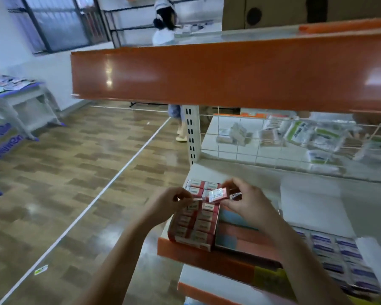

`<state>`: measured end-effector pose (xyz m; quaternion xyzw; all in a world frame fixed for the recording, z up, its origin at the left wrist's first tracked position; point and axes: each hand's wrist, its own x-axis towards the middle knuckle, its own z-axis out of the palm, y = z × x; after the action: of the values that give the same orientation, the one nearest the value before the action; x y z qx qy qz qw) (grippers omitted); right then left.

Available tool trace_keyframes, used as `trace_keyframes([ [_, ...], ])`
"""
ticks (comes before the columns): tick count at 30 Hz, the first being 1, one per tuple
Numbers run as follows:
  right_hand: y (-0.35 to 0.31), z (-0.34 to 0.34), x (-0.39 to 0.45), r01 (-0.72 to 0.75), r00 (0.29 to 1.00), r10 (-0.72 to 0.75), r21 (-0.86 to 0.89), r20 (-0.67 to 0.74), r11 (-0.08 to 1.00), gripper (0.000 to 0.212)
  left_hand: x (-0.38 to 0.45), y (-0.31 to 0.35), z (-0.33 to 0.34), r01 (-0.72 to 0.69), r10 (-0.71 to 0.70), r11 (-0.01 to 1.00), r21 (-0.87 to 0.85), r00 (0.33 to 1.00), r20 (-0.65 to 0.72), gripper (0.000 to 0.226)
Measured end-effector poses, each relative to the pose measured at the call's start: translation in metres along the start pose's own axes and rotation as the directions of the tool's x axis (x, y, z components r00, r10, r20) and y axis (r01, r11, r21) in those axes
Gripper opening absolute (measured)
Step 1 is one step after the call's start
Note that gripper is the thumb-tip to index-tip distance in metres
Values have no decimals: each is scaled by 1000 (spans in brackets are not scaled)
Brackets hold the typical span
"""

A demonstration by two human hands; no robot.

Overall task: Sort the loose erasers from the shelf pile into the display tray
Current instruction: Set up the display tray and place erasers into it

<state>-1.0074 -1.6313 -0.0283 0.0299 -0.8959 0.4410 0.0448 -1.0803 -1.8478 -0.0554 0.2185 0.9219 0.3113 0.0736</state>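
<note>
Your right hand (pixel 249 203) pinches a wrapped pink eraser (pixel 217 194) just above the red display tray (pixel 191 241), which sits at the shelf's front left corner. Your left hand (pixel 169 203) pinches a second small eraser (pixel 197 198) at the tray's 12 o'clock end. Lay each flat, label up, in line with the rows already seated (no wedging on edge). More red erasers (pixel 204 185) lie beyond the tray at 12 o'clock. Labels are too blurred to read; your right palm hides something dark; the tray's free slots cannot be made out.
</note>
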Motion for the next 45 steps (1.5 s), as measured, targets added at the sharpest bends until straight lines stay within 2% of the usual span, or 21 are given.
trace_keyframes([
  [4,-5,21,1,-82,996,81,-9,-30,997,27,12,-23,3,-78,78,997,6,996,36,11],
  [9,-10,41,-4,-169,982,169,3,-79,986,27,14,-29,7,-227,239,965,130,967,-83,13],
  [16,-11,52,-6,-217,961,216,17,-169,976,29,11,-29,7,-286,316,941,179,933,-172,23],
  [22,-10,55,-7,-246,953,244,14,-180,969,29,10,-27,0,-350,371,904,247,927,-46,33],
  [28,-8,58,-3,-257,951,250,-11,-181,966,28,14,-30,-2,-362,386,885,294,922,-27,31],
  [36,-7,67,5,-259,957,206,-286,-202,922,33,14,-32,-5,-372,381,874,312,924,35,34],
  [40,-9,66,5,-249,965,202,-337,-168,908,36,15,-31,-7,-380,380,871,311,923,63,33],
  [45,-13,64,7,-259,960,199,-351,-198,900,32,21,-24,-14,-396,391,863,315,917,84,33],
])
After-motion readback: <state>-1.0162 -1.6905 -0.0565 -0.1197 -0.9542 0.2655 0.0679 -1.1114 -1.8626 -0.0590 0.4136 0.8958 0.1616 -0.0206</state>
